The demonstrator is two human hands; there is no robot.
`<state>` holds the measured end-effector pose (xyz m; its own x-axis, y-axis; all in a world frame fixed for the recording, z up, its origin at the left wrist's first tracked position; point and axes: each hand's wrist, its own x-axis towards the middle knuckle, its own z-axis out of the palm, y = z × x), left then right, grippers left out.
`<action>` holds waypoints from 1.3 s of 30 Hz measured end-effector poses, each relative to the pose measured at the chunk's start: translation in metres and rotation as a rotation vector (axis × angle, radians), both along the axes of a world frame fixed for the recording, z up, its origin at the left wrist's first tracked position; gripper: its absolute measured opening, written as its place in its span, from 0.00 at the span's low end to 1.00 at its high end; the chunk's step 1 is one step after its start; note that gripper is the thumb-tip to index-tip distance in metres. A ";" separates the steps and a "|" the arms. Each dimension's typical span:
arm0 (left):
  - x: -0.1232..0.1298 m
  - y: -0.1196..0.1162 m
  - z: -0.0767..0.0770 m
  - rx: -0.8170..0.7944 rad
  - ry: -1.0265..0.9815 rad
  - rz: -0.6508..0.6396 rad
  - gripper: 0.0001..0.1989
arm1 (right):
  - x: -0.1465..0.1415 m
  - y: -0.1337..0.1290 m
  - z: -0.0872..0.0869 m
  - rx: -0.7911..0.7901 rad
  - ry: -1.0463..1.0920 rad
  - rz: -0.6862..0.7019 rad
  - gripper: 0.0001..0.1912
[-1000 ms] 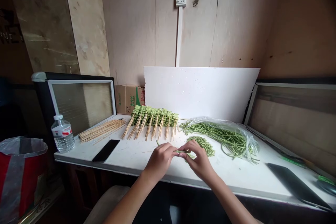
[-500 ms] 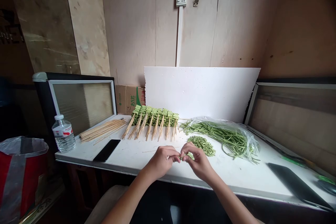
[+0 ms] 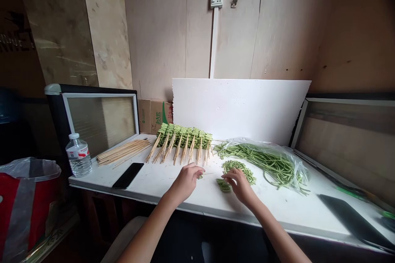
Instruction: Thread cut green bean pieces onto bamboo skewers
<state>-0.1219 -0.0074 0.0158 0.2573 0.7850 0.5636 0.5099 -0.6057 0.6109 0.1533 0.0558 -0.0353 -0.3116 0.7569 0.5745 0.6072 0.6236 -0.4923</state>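
Note:
My left hand (image 3: pixel 187 178) is closed, its fingers pinched around a thin skewer (image 3: pixel 208 173) whose tip points right; a bit of green shows under the fingertips. My right hand (image 3: pixel 240 185) is over a small group of short cut bean pieces (image 3: pixel 224 185), fingers bent; whether it grips one is unclear. Behind it lies a pile of cut green pieces (image 3: pixel 239 167). Skewered green beans (image 3: pixel 185 131) are stacked at the back, their sticks toward me. Long green beans (image 3: pixel 271 160) lie partly in a clear plastic bag at the right.
Bare skewers (image 3: pixel 123 151) lie at the left, near a black phone (image 3: pixel 128 175) and a water bottle (image 3: pixel 78 156). A dark flat object (image 3: pixel 352 218) is at the right. A white board (image 3: pixel 237 109) stands behind the white table (image 3: pixel 197 199).
My hands, which were together, have moved apart. My right hand has gone right to the short pieces, and the skewer at my left hand is now clearer. The view has shifted slightly.

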 end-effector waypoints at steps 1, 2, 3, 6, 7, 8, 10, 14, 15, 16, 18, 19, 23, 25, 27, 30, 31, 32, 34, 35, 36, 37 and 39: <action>0.001 0.000 -0.002 -0.012 0.015 0.006 0.18 | 0.000 0.001 -0.004 -0.017 -0.017 0.006 0.24; 0.001 0.000 -0.005 -0.028 0.024 0.008 0.19 | -0.001 0.001 -0.007 -0.037 -0.030 0.014 0.24; 0.001 0.001 -0.006 -0.047 0.027 0.001 0.20 | -0.001 0.000 -0.008 -0.061 -0.040 0.023 0.22; 0.000 0.002 -0.008 -0.102 0.016 -0.062 0.19 | -0.001 -0.003 -0.007 -0.102 -0.047 0.030 0.19; -0.001 0.002 -0.009 -0.112 0.009 -0.084 0.18 | -0.001 -0.004 -0.007 -0.095 -0.049 0.024 0.18; -0.001 0.002 -0.009 -0.117 0.000 -0.099 0.18 | 0.000 -0.004 -0.008 -0.081 -0.052 0.015 0.18; 0.000 0.003 -0.008 -0.119 -0.013 -0.110 0.17 | 0.000 -0.004 -0.012 -0.054 -0.058 -0.012 0.18; 0.001 0.002 -0.009 -0.118 -0.013 -0.129 0.16 | 0.000 -0.001 -0.019 -0.074 -0.038 -0.030 0.22; 0.002 0.002 -0.009 -0.114 -0.015 -0.133 0.16 | 0.001 0.000 -0.018 -0.081 -0.016 -0.027 0.23; 0.002 0.002 -0.009 -0.108 -0.020 -0.133 0.15 | 0.001 0.001 -0.017 -0.087 0.016 -0.029 0.24; 0.003 0.002 -0.010 -0.092 -0.035 -0.124 0.14 | 0.000 0.001 -0.009 -0.095 0.098 -0.040 0.26; 0.004 0.003 -0.010 -0.082 -0.045 -0.115 0.13 | -0.001 0.000 -0.003 -0.103 0.143 -0.040 0.27; 0.009 0.004 -0.012 -0.044 -0.090 -0.076 0.16 | -0.015 -0.019 0.024 -0.220 0.257 0.117 0.26; 0.013 0.003 -0.013 -0.047 -0.101 -0.068 0.19 | -0.027 -0.033 0.034 -0.295 0.258 0.238 0.22; 0.018 -0.001 -0.013 -0.061 -0.100 -0.083 0.19 | -0.038 -0.045 0.038 -0.277 0.254 0.292 0.19; 0.023 -0.006 -0.011 -0.059 -0.076 -0.102 0.19 | -0.047 -0.051 0.039 -0.202 0.270 0.276 0.16; 0.023 -0.007 -0.010 -0.050 -0.062 -0.099 0.19 | -0.047 -0.050 0.038 -0.182 0.281 0.257 0.16; 0.023 -0.008 -0.009 -0.037 -0.045 -0.091 0.19 | -0.046 -0.049 0.037 -0.164 0.292 0.235 0.16; 0.021 -0.009 -0.007 0.002 0.002 -0.064 0.15 | -0.042 -0.045 0.037 -0.139 0.309 0.193 0.15; 0.020 -0.008 -0.007 0.027 0.032 -0.043 0.12 | -0.039 -0.044 0.037 -0.129 0.311 0.179 0.15; 0.019 -0.008 -0.007 0.053 0.067 -0.018 0.09 | -0.037 -0.044 0.038 -0.118 0.303 0.174 0.15; 0.018 -0.007 -0.007 0.078 0.103 0.007 0.07 | -0.036 -0.044 0.039 -0.105 0.285 0.180 0.15; 0.018 -0.007 -0.007 0.115 0.164 0.048 0.05 | -0.036 -0.046 0.042 -0.062 0.222 0.209 0.13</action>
<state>-0.1038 -0.0142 0.0090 0.3166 0.7316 0.6037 0.6265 -0.6392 0.4461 0.1169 0.0094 0.0063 -0.3362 0.7253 0.6008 0.3420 0.6884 -0.6396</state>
